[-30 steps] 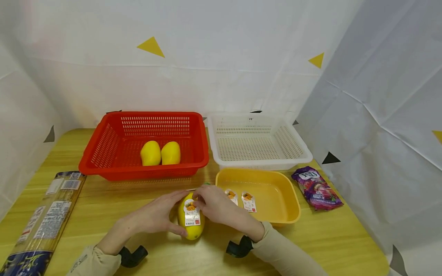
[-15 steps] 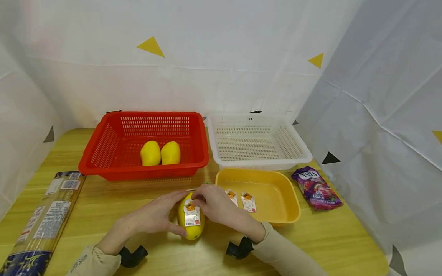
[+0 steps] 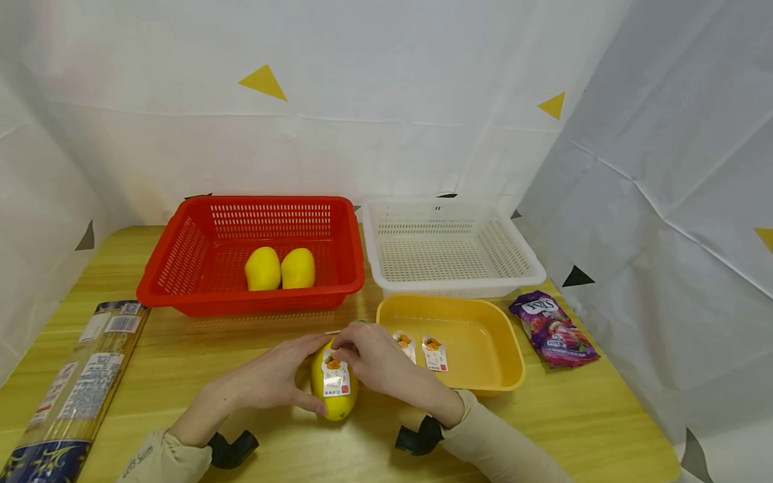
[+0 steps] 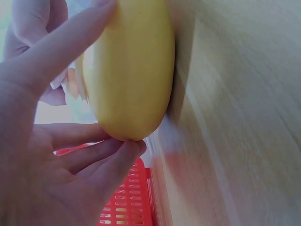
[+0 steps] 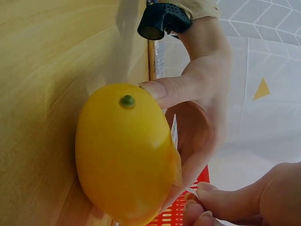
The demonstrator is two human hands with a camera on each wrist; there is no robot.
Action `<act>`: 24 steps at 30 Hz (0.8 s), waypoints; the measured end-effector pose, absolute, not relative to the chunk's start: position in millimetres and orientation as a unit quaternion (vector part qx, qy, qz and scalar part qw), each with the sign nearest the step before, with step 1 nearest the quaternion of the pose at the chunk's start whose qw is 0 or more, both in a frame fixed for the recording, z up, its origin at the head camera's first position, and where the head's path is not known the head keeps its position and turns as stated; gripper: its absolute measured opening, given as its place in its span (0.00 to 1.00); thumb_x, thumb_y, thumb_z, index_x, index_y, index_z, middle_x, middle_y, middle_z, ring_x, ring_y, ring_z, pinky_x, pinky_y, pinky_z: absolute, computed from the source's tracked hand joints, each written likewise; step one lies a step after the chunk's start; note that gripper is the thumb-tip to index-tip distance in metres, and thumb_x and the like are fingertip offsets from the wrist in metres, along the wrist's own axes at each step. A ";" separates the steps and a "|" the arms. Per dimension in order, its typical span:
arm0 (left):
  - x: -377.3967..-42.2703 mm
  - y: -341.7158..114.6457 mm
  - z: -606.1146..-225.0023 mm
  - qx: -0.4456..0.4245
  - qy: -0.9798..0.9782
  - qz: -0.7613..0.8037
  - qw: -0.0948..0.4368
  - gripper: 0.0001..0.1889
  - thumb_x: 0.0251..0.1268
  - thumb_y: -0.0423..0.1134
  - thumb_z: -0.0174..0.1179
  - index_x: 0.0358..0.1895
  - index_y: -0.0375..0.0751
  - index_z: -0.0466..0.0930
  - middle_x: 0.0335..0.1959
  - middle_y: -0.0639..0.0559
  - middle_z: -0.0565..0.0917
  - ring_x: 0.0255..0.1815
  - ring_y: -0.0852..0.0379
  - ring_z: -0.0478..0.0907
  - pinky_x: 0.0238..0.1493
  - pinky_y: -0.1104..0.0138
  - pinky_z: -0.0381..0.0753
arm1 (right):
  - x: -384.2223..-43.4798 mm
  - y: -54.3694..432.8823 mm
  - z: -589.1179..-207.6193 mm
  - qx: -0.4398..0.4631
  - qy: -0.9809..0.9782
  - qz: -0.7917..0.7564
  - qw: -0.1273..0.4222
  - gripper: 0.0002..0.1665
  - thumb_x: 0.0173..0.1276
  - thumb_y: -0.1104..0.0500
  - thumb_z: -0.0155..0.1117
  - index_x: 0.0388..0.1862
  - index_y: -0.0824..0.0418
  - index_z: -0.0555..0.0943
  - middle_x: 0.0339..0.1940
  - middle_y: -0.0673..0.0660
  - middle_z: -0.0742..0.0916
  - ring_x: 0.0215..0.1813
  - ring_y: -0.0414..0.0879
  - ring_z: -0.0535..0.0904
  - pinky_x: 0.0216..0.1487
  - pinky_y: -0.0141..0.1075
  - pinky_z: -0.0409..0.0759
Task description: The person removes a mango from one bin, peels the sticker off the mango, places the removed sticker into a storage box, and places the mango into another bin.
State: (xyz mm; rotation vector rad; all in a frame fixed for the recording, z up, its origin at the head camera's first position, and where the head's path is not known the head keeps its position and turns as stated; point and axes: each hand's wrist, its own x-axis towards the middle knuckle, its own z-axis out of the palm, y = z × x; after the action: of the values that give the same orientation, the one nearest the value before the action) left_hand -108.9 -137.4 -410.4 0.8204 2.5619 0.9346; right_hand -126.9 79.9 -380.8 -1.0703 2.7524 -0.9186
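A yellow mango [image 3: 341, 406] lies on the wooden table, its tip towards the front. My left hand [image 3: 266, 374] holds it from the left, thumb near the front end and fingertips at the far end, as the left wrist view shows. On top of the mango sits a white label [image 3: 335, 380] with a fruit picture and small print. My right hand [image 3: 382, 362] pinches the label's upper right edge between thumb and finger. In the right wrist view that edge of the label [image 5: 177, 165] stands lifted off the skin towards the right fingertips [image 5: 207, 194].
A red basket [image 3: 253, 295] with two mangoes [image 3: 264, 270] stands behind, beside a white basket [image 3: 459, 285]. Right of my hand is a yellow tray [image 3: 477, 349] holding two labels [image 3: 435, 353]. A purple candy bag [image 3: 554, 329] lies far right, a noodle pack [image 3: 84, 389] far left.
My right fingertips have shifted very slightly left over the label's upper end. The left hand and the mango have stayed in place.
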 end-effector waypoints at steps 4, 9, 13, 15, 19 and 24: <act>-108.8 -137.5 -410.3 0.289 0.889 0.325 0.143 0.57 0.46 0.68 0.72 0.77 0.42 0.60 0.75 0.44 0.66 0.75 0.42 0.63 0.72 0.43 0.64 | -125.3 79.7 -379.5 -0.349 0.889 -0.296 0.022 0.05 0.69 0.63 0.67 0.39 0.62 0.88 0.34 0.52 0.87 0.35 0.39 0.80 0.37 0.26 0.78; -108.3 -138.3 -410.4 0.291 0.890 0.322 0.141 0.57 0.46 0.68 0.72 0.77 0.42 0.61 0.75 0.45 0.66 0.75 0.43 0.64 0.71 0.44 0.65 | -121.7 80.8 -375.1 -0.355 0.884 -0.304 0.024 0.04 0.68 0.64 0.67 0.39 0.62 0.88 0.34 0.52 0.86 0.36 0.40 0.81 0.38 0.26 0.78; -108.1 -138.9 -410.4 0.288 0.892 0.318 0.141 0.57 0.46 0.69 0.71 0.76 0.39 0.61 0.75 0.43 0.66 0.74 0.41 0.64 0.71 0.42 0.65 | -119.6 81.4 -372.3 -0.366 0.879 -0.304 0.022 0.04 0.68 0.64 0.67 0.38 0.62 0.88 0.33 0.52 0.86 0.35 0.38 0.79 0.37 0.25 0.77; -108.0 -139.1 -410.2 0.286 0.892 0.318 0.143 0.58 0.46 0.69 0.71 0.76 0.38 0.60 0.75 0.41 0.66 0.75 0.40 0.63 0.71 0.42 0.65 | -118.6 81.6 -371.3 -0.372 0.877 -0.304 0.018 0.03 0.68 0.64 0.67 0.38 0.61 0.87 0.33 0.51 0.86 0.34 0.38 0.78 0.36 0.25 0.77; -108.2 -139.3 -410.5 0.284 0.894 0.316 0.145 0.59 0.46 0.69 0.71 0.77 0.36 0.59 0.76 0.40 0.65 0.75 0.39 0.62 0.71 0.41 0.64 | -116.0 82.0 -369.6 -0.381 0.874 -0.300 0.012 0.02 0.67 0.65 0.68 0.36 0.60 0.87 0.32 0.50 0.86 0.35 0.37 0.77 0.37 0.24 0.77; -109.0 -139.7 -411.1 0.288 0.892 0.314 0.148 0.59 0.47 0.69 0.71 0.77 0.36 0.59 0.76 0.40 0.64 0.75 0.39 0.62 0.70 0.41 0.65 | -112.5 82.7 -366.9 -0.382 0.872 -0.306 0.014 0.04 0.69 0.64 0.66 0.34 0.58 0.85 0.31 0.48 0.83 0.34 0.35 0.75 0.37 0.23 0.76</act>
State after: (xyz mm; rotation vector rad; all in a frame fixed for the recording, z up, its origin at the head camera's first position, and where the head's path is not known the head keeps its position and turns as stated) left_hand -109.0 -139.7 -411.1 0.8278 2.5669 0.9046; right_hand -112.5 82.7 -366.9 -1.1905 2.7154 -0.9527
